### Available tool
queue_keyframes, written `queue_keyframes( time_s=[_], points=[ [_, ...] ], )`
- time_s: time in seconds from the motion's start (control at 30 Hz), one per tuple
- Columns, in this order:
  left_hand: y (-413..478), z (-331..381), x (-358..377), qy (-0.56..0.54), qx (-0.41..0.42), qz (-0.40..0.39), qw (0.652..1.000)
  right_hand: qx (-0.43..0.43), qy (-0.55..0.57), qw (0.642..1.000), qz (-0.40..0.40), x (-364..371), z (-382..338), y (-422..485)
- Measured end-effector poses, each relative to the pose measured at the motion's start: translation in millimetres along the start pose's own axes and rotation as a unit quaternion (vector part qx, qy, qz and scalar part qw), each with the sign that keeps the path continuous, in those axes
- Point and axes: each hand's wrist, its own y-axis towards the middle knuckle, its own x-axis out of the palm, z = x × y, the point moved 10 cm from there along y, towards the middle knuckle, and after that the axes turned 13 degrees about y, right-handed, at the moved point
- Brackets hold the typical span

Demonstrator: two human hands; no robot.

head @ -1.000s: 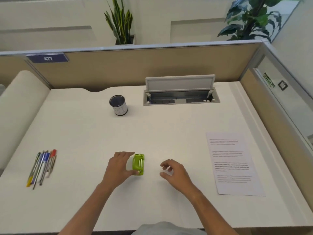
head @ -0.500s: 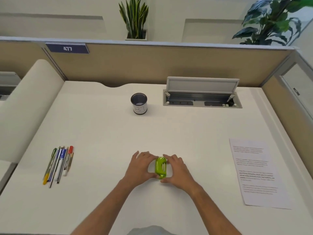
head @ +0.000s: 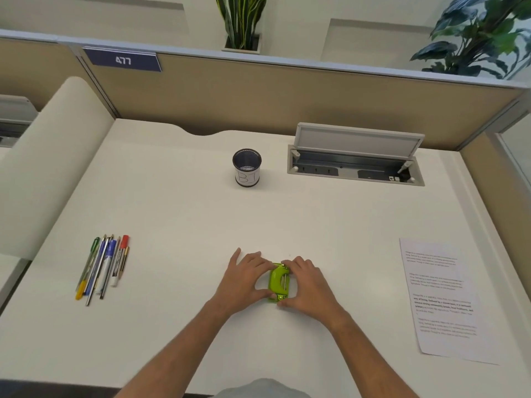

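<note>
A small lime-green hole punch (head: 278, 282) lies on the white desk (head: 184, 214) near its front middle. My left hand (head: 244, 280) grips the punch from the left, fingers over its far end and thumb at its near end. My right hand (head: 309, 285) grips it from the right in the same way. The punch's top with two metal pins shows between the hands.
A row of several pens and markers (head: 103, 267) lies at the left. A dark mesh pen cup (head: 247, 167) stands further back. An open cable tray (head: 355, 165) sits at the back right. A printed sheet of paper (head: 444, 300) lies at the right.
My right hand moved left from the bare desk and took hold of the punch, which my left hand held alone a second ago. The camera view shifted slightly.
</note>
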Motion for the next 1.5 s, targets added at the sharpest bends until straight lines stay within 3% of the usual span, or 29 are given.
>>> queue_keyframes(
  time_s=[0.23, 0.67, 1.23, 1.33, 1.5],
  points=[
    [-30.2, -56.1, -45.6, -0.006, -0.018, 0.033, 0.999, -0.085, -0.012, 0.996, 0.037, 3.4, -71.6, 24.1],
    [-122.3, -253.0, -65.7, -0.153, -0.203, -0.016, 0.967, -0.105, 0.031, 0.993, -0.050, 128.7, -223.5, 127.4],
    [-142.2, -304.7, -40.7, -0.198, -0.271, -0.019, 0.942, -0.073, 0.005, 0.994, -0.083, 183.1, -238.8, 153.0],
    [-146.0, -299.6, -48.2, -0.181, -0.270, 0.013, 0.946, -0.063, 0.005, 0.994, -0.094, 176.1, -232.0, 144.9],
    [-141.3, -266.5, -74.4, -0.123, -0.219, 0.117, 0.961, -0.078, 0.030, 0.996, -0.017, 121.4, -181.6, 86.1]
  ],
)
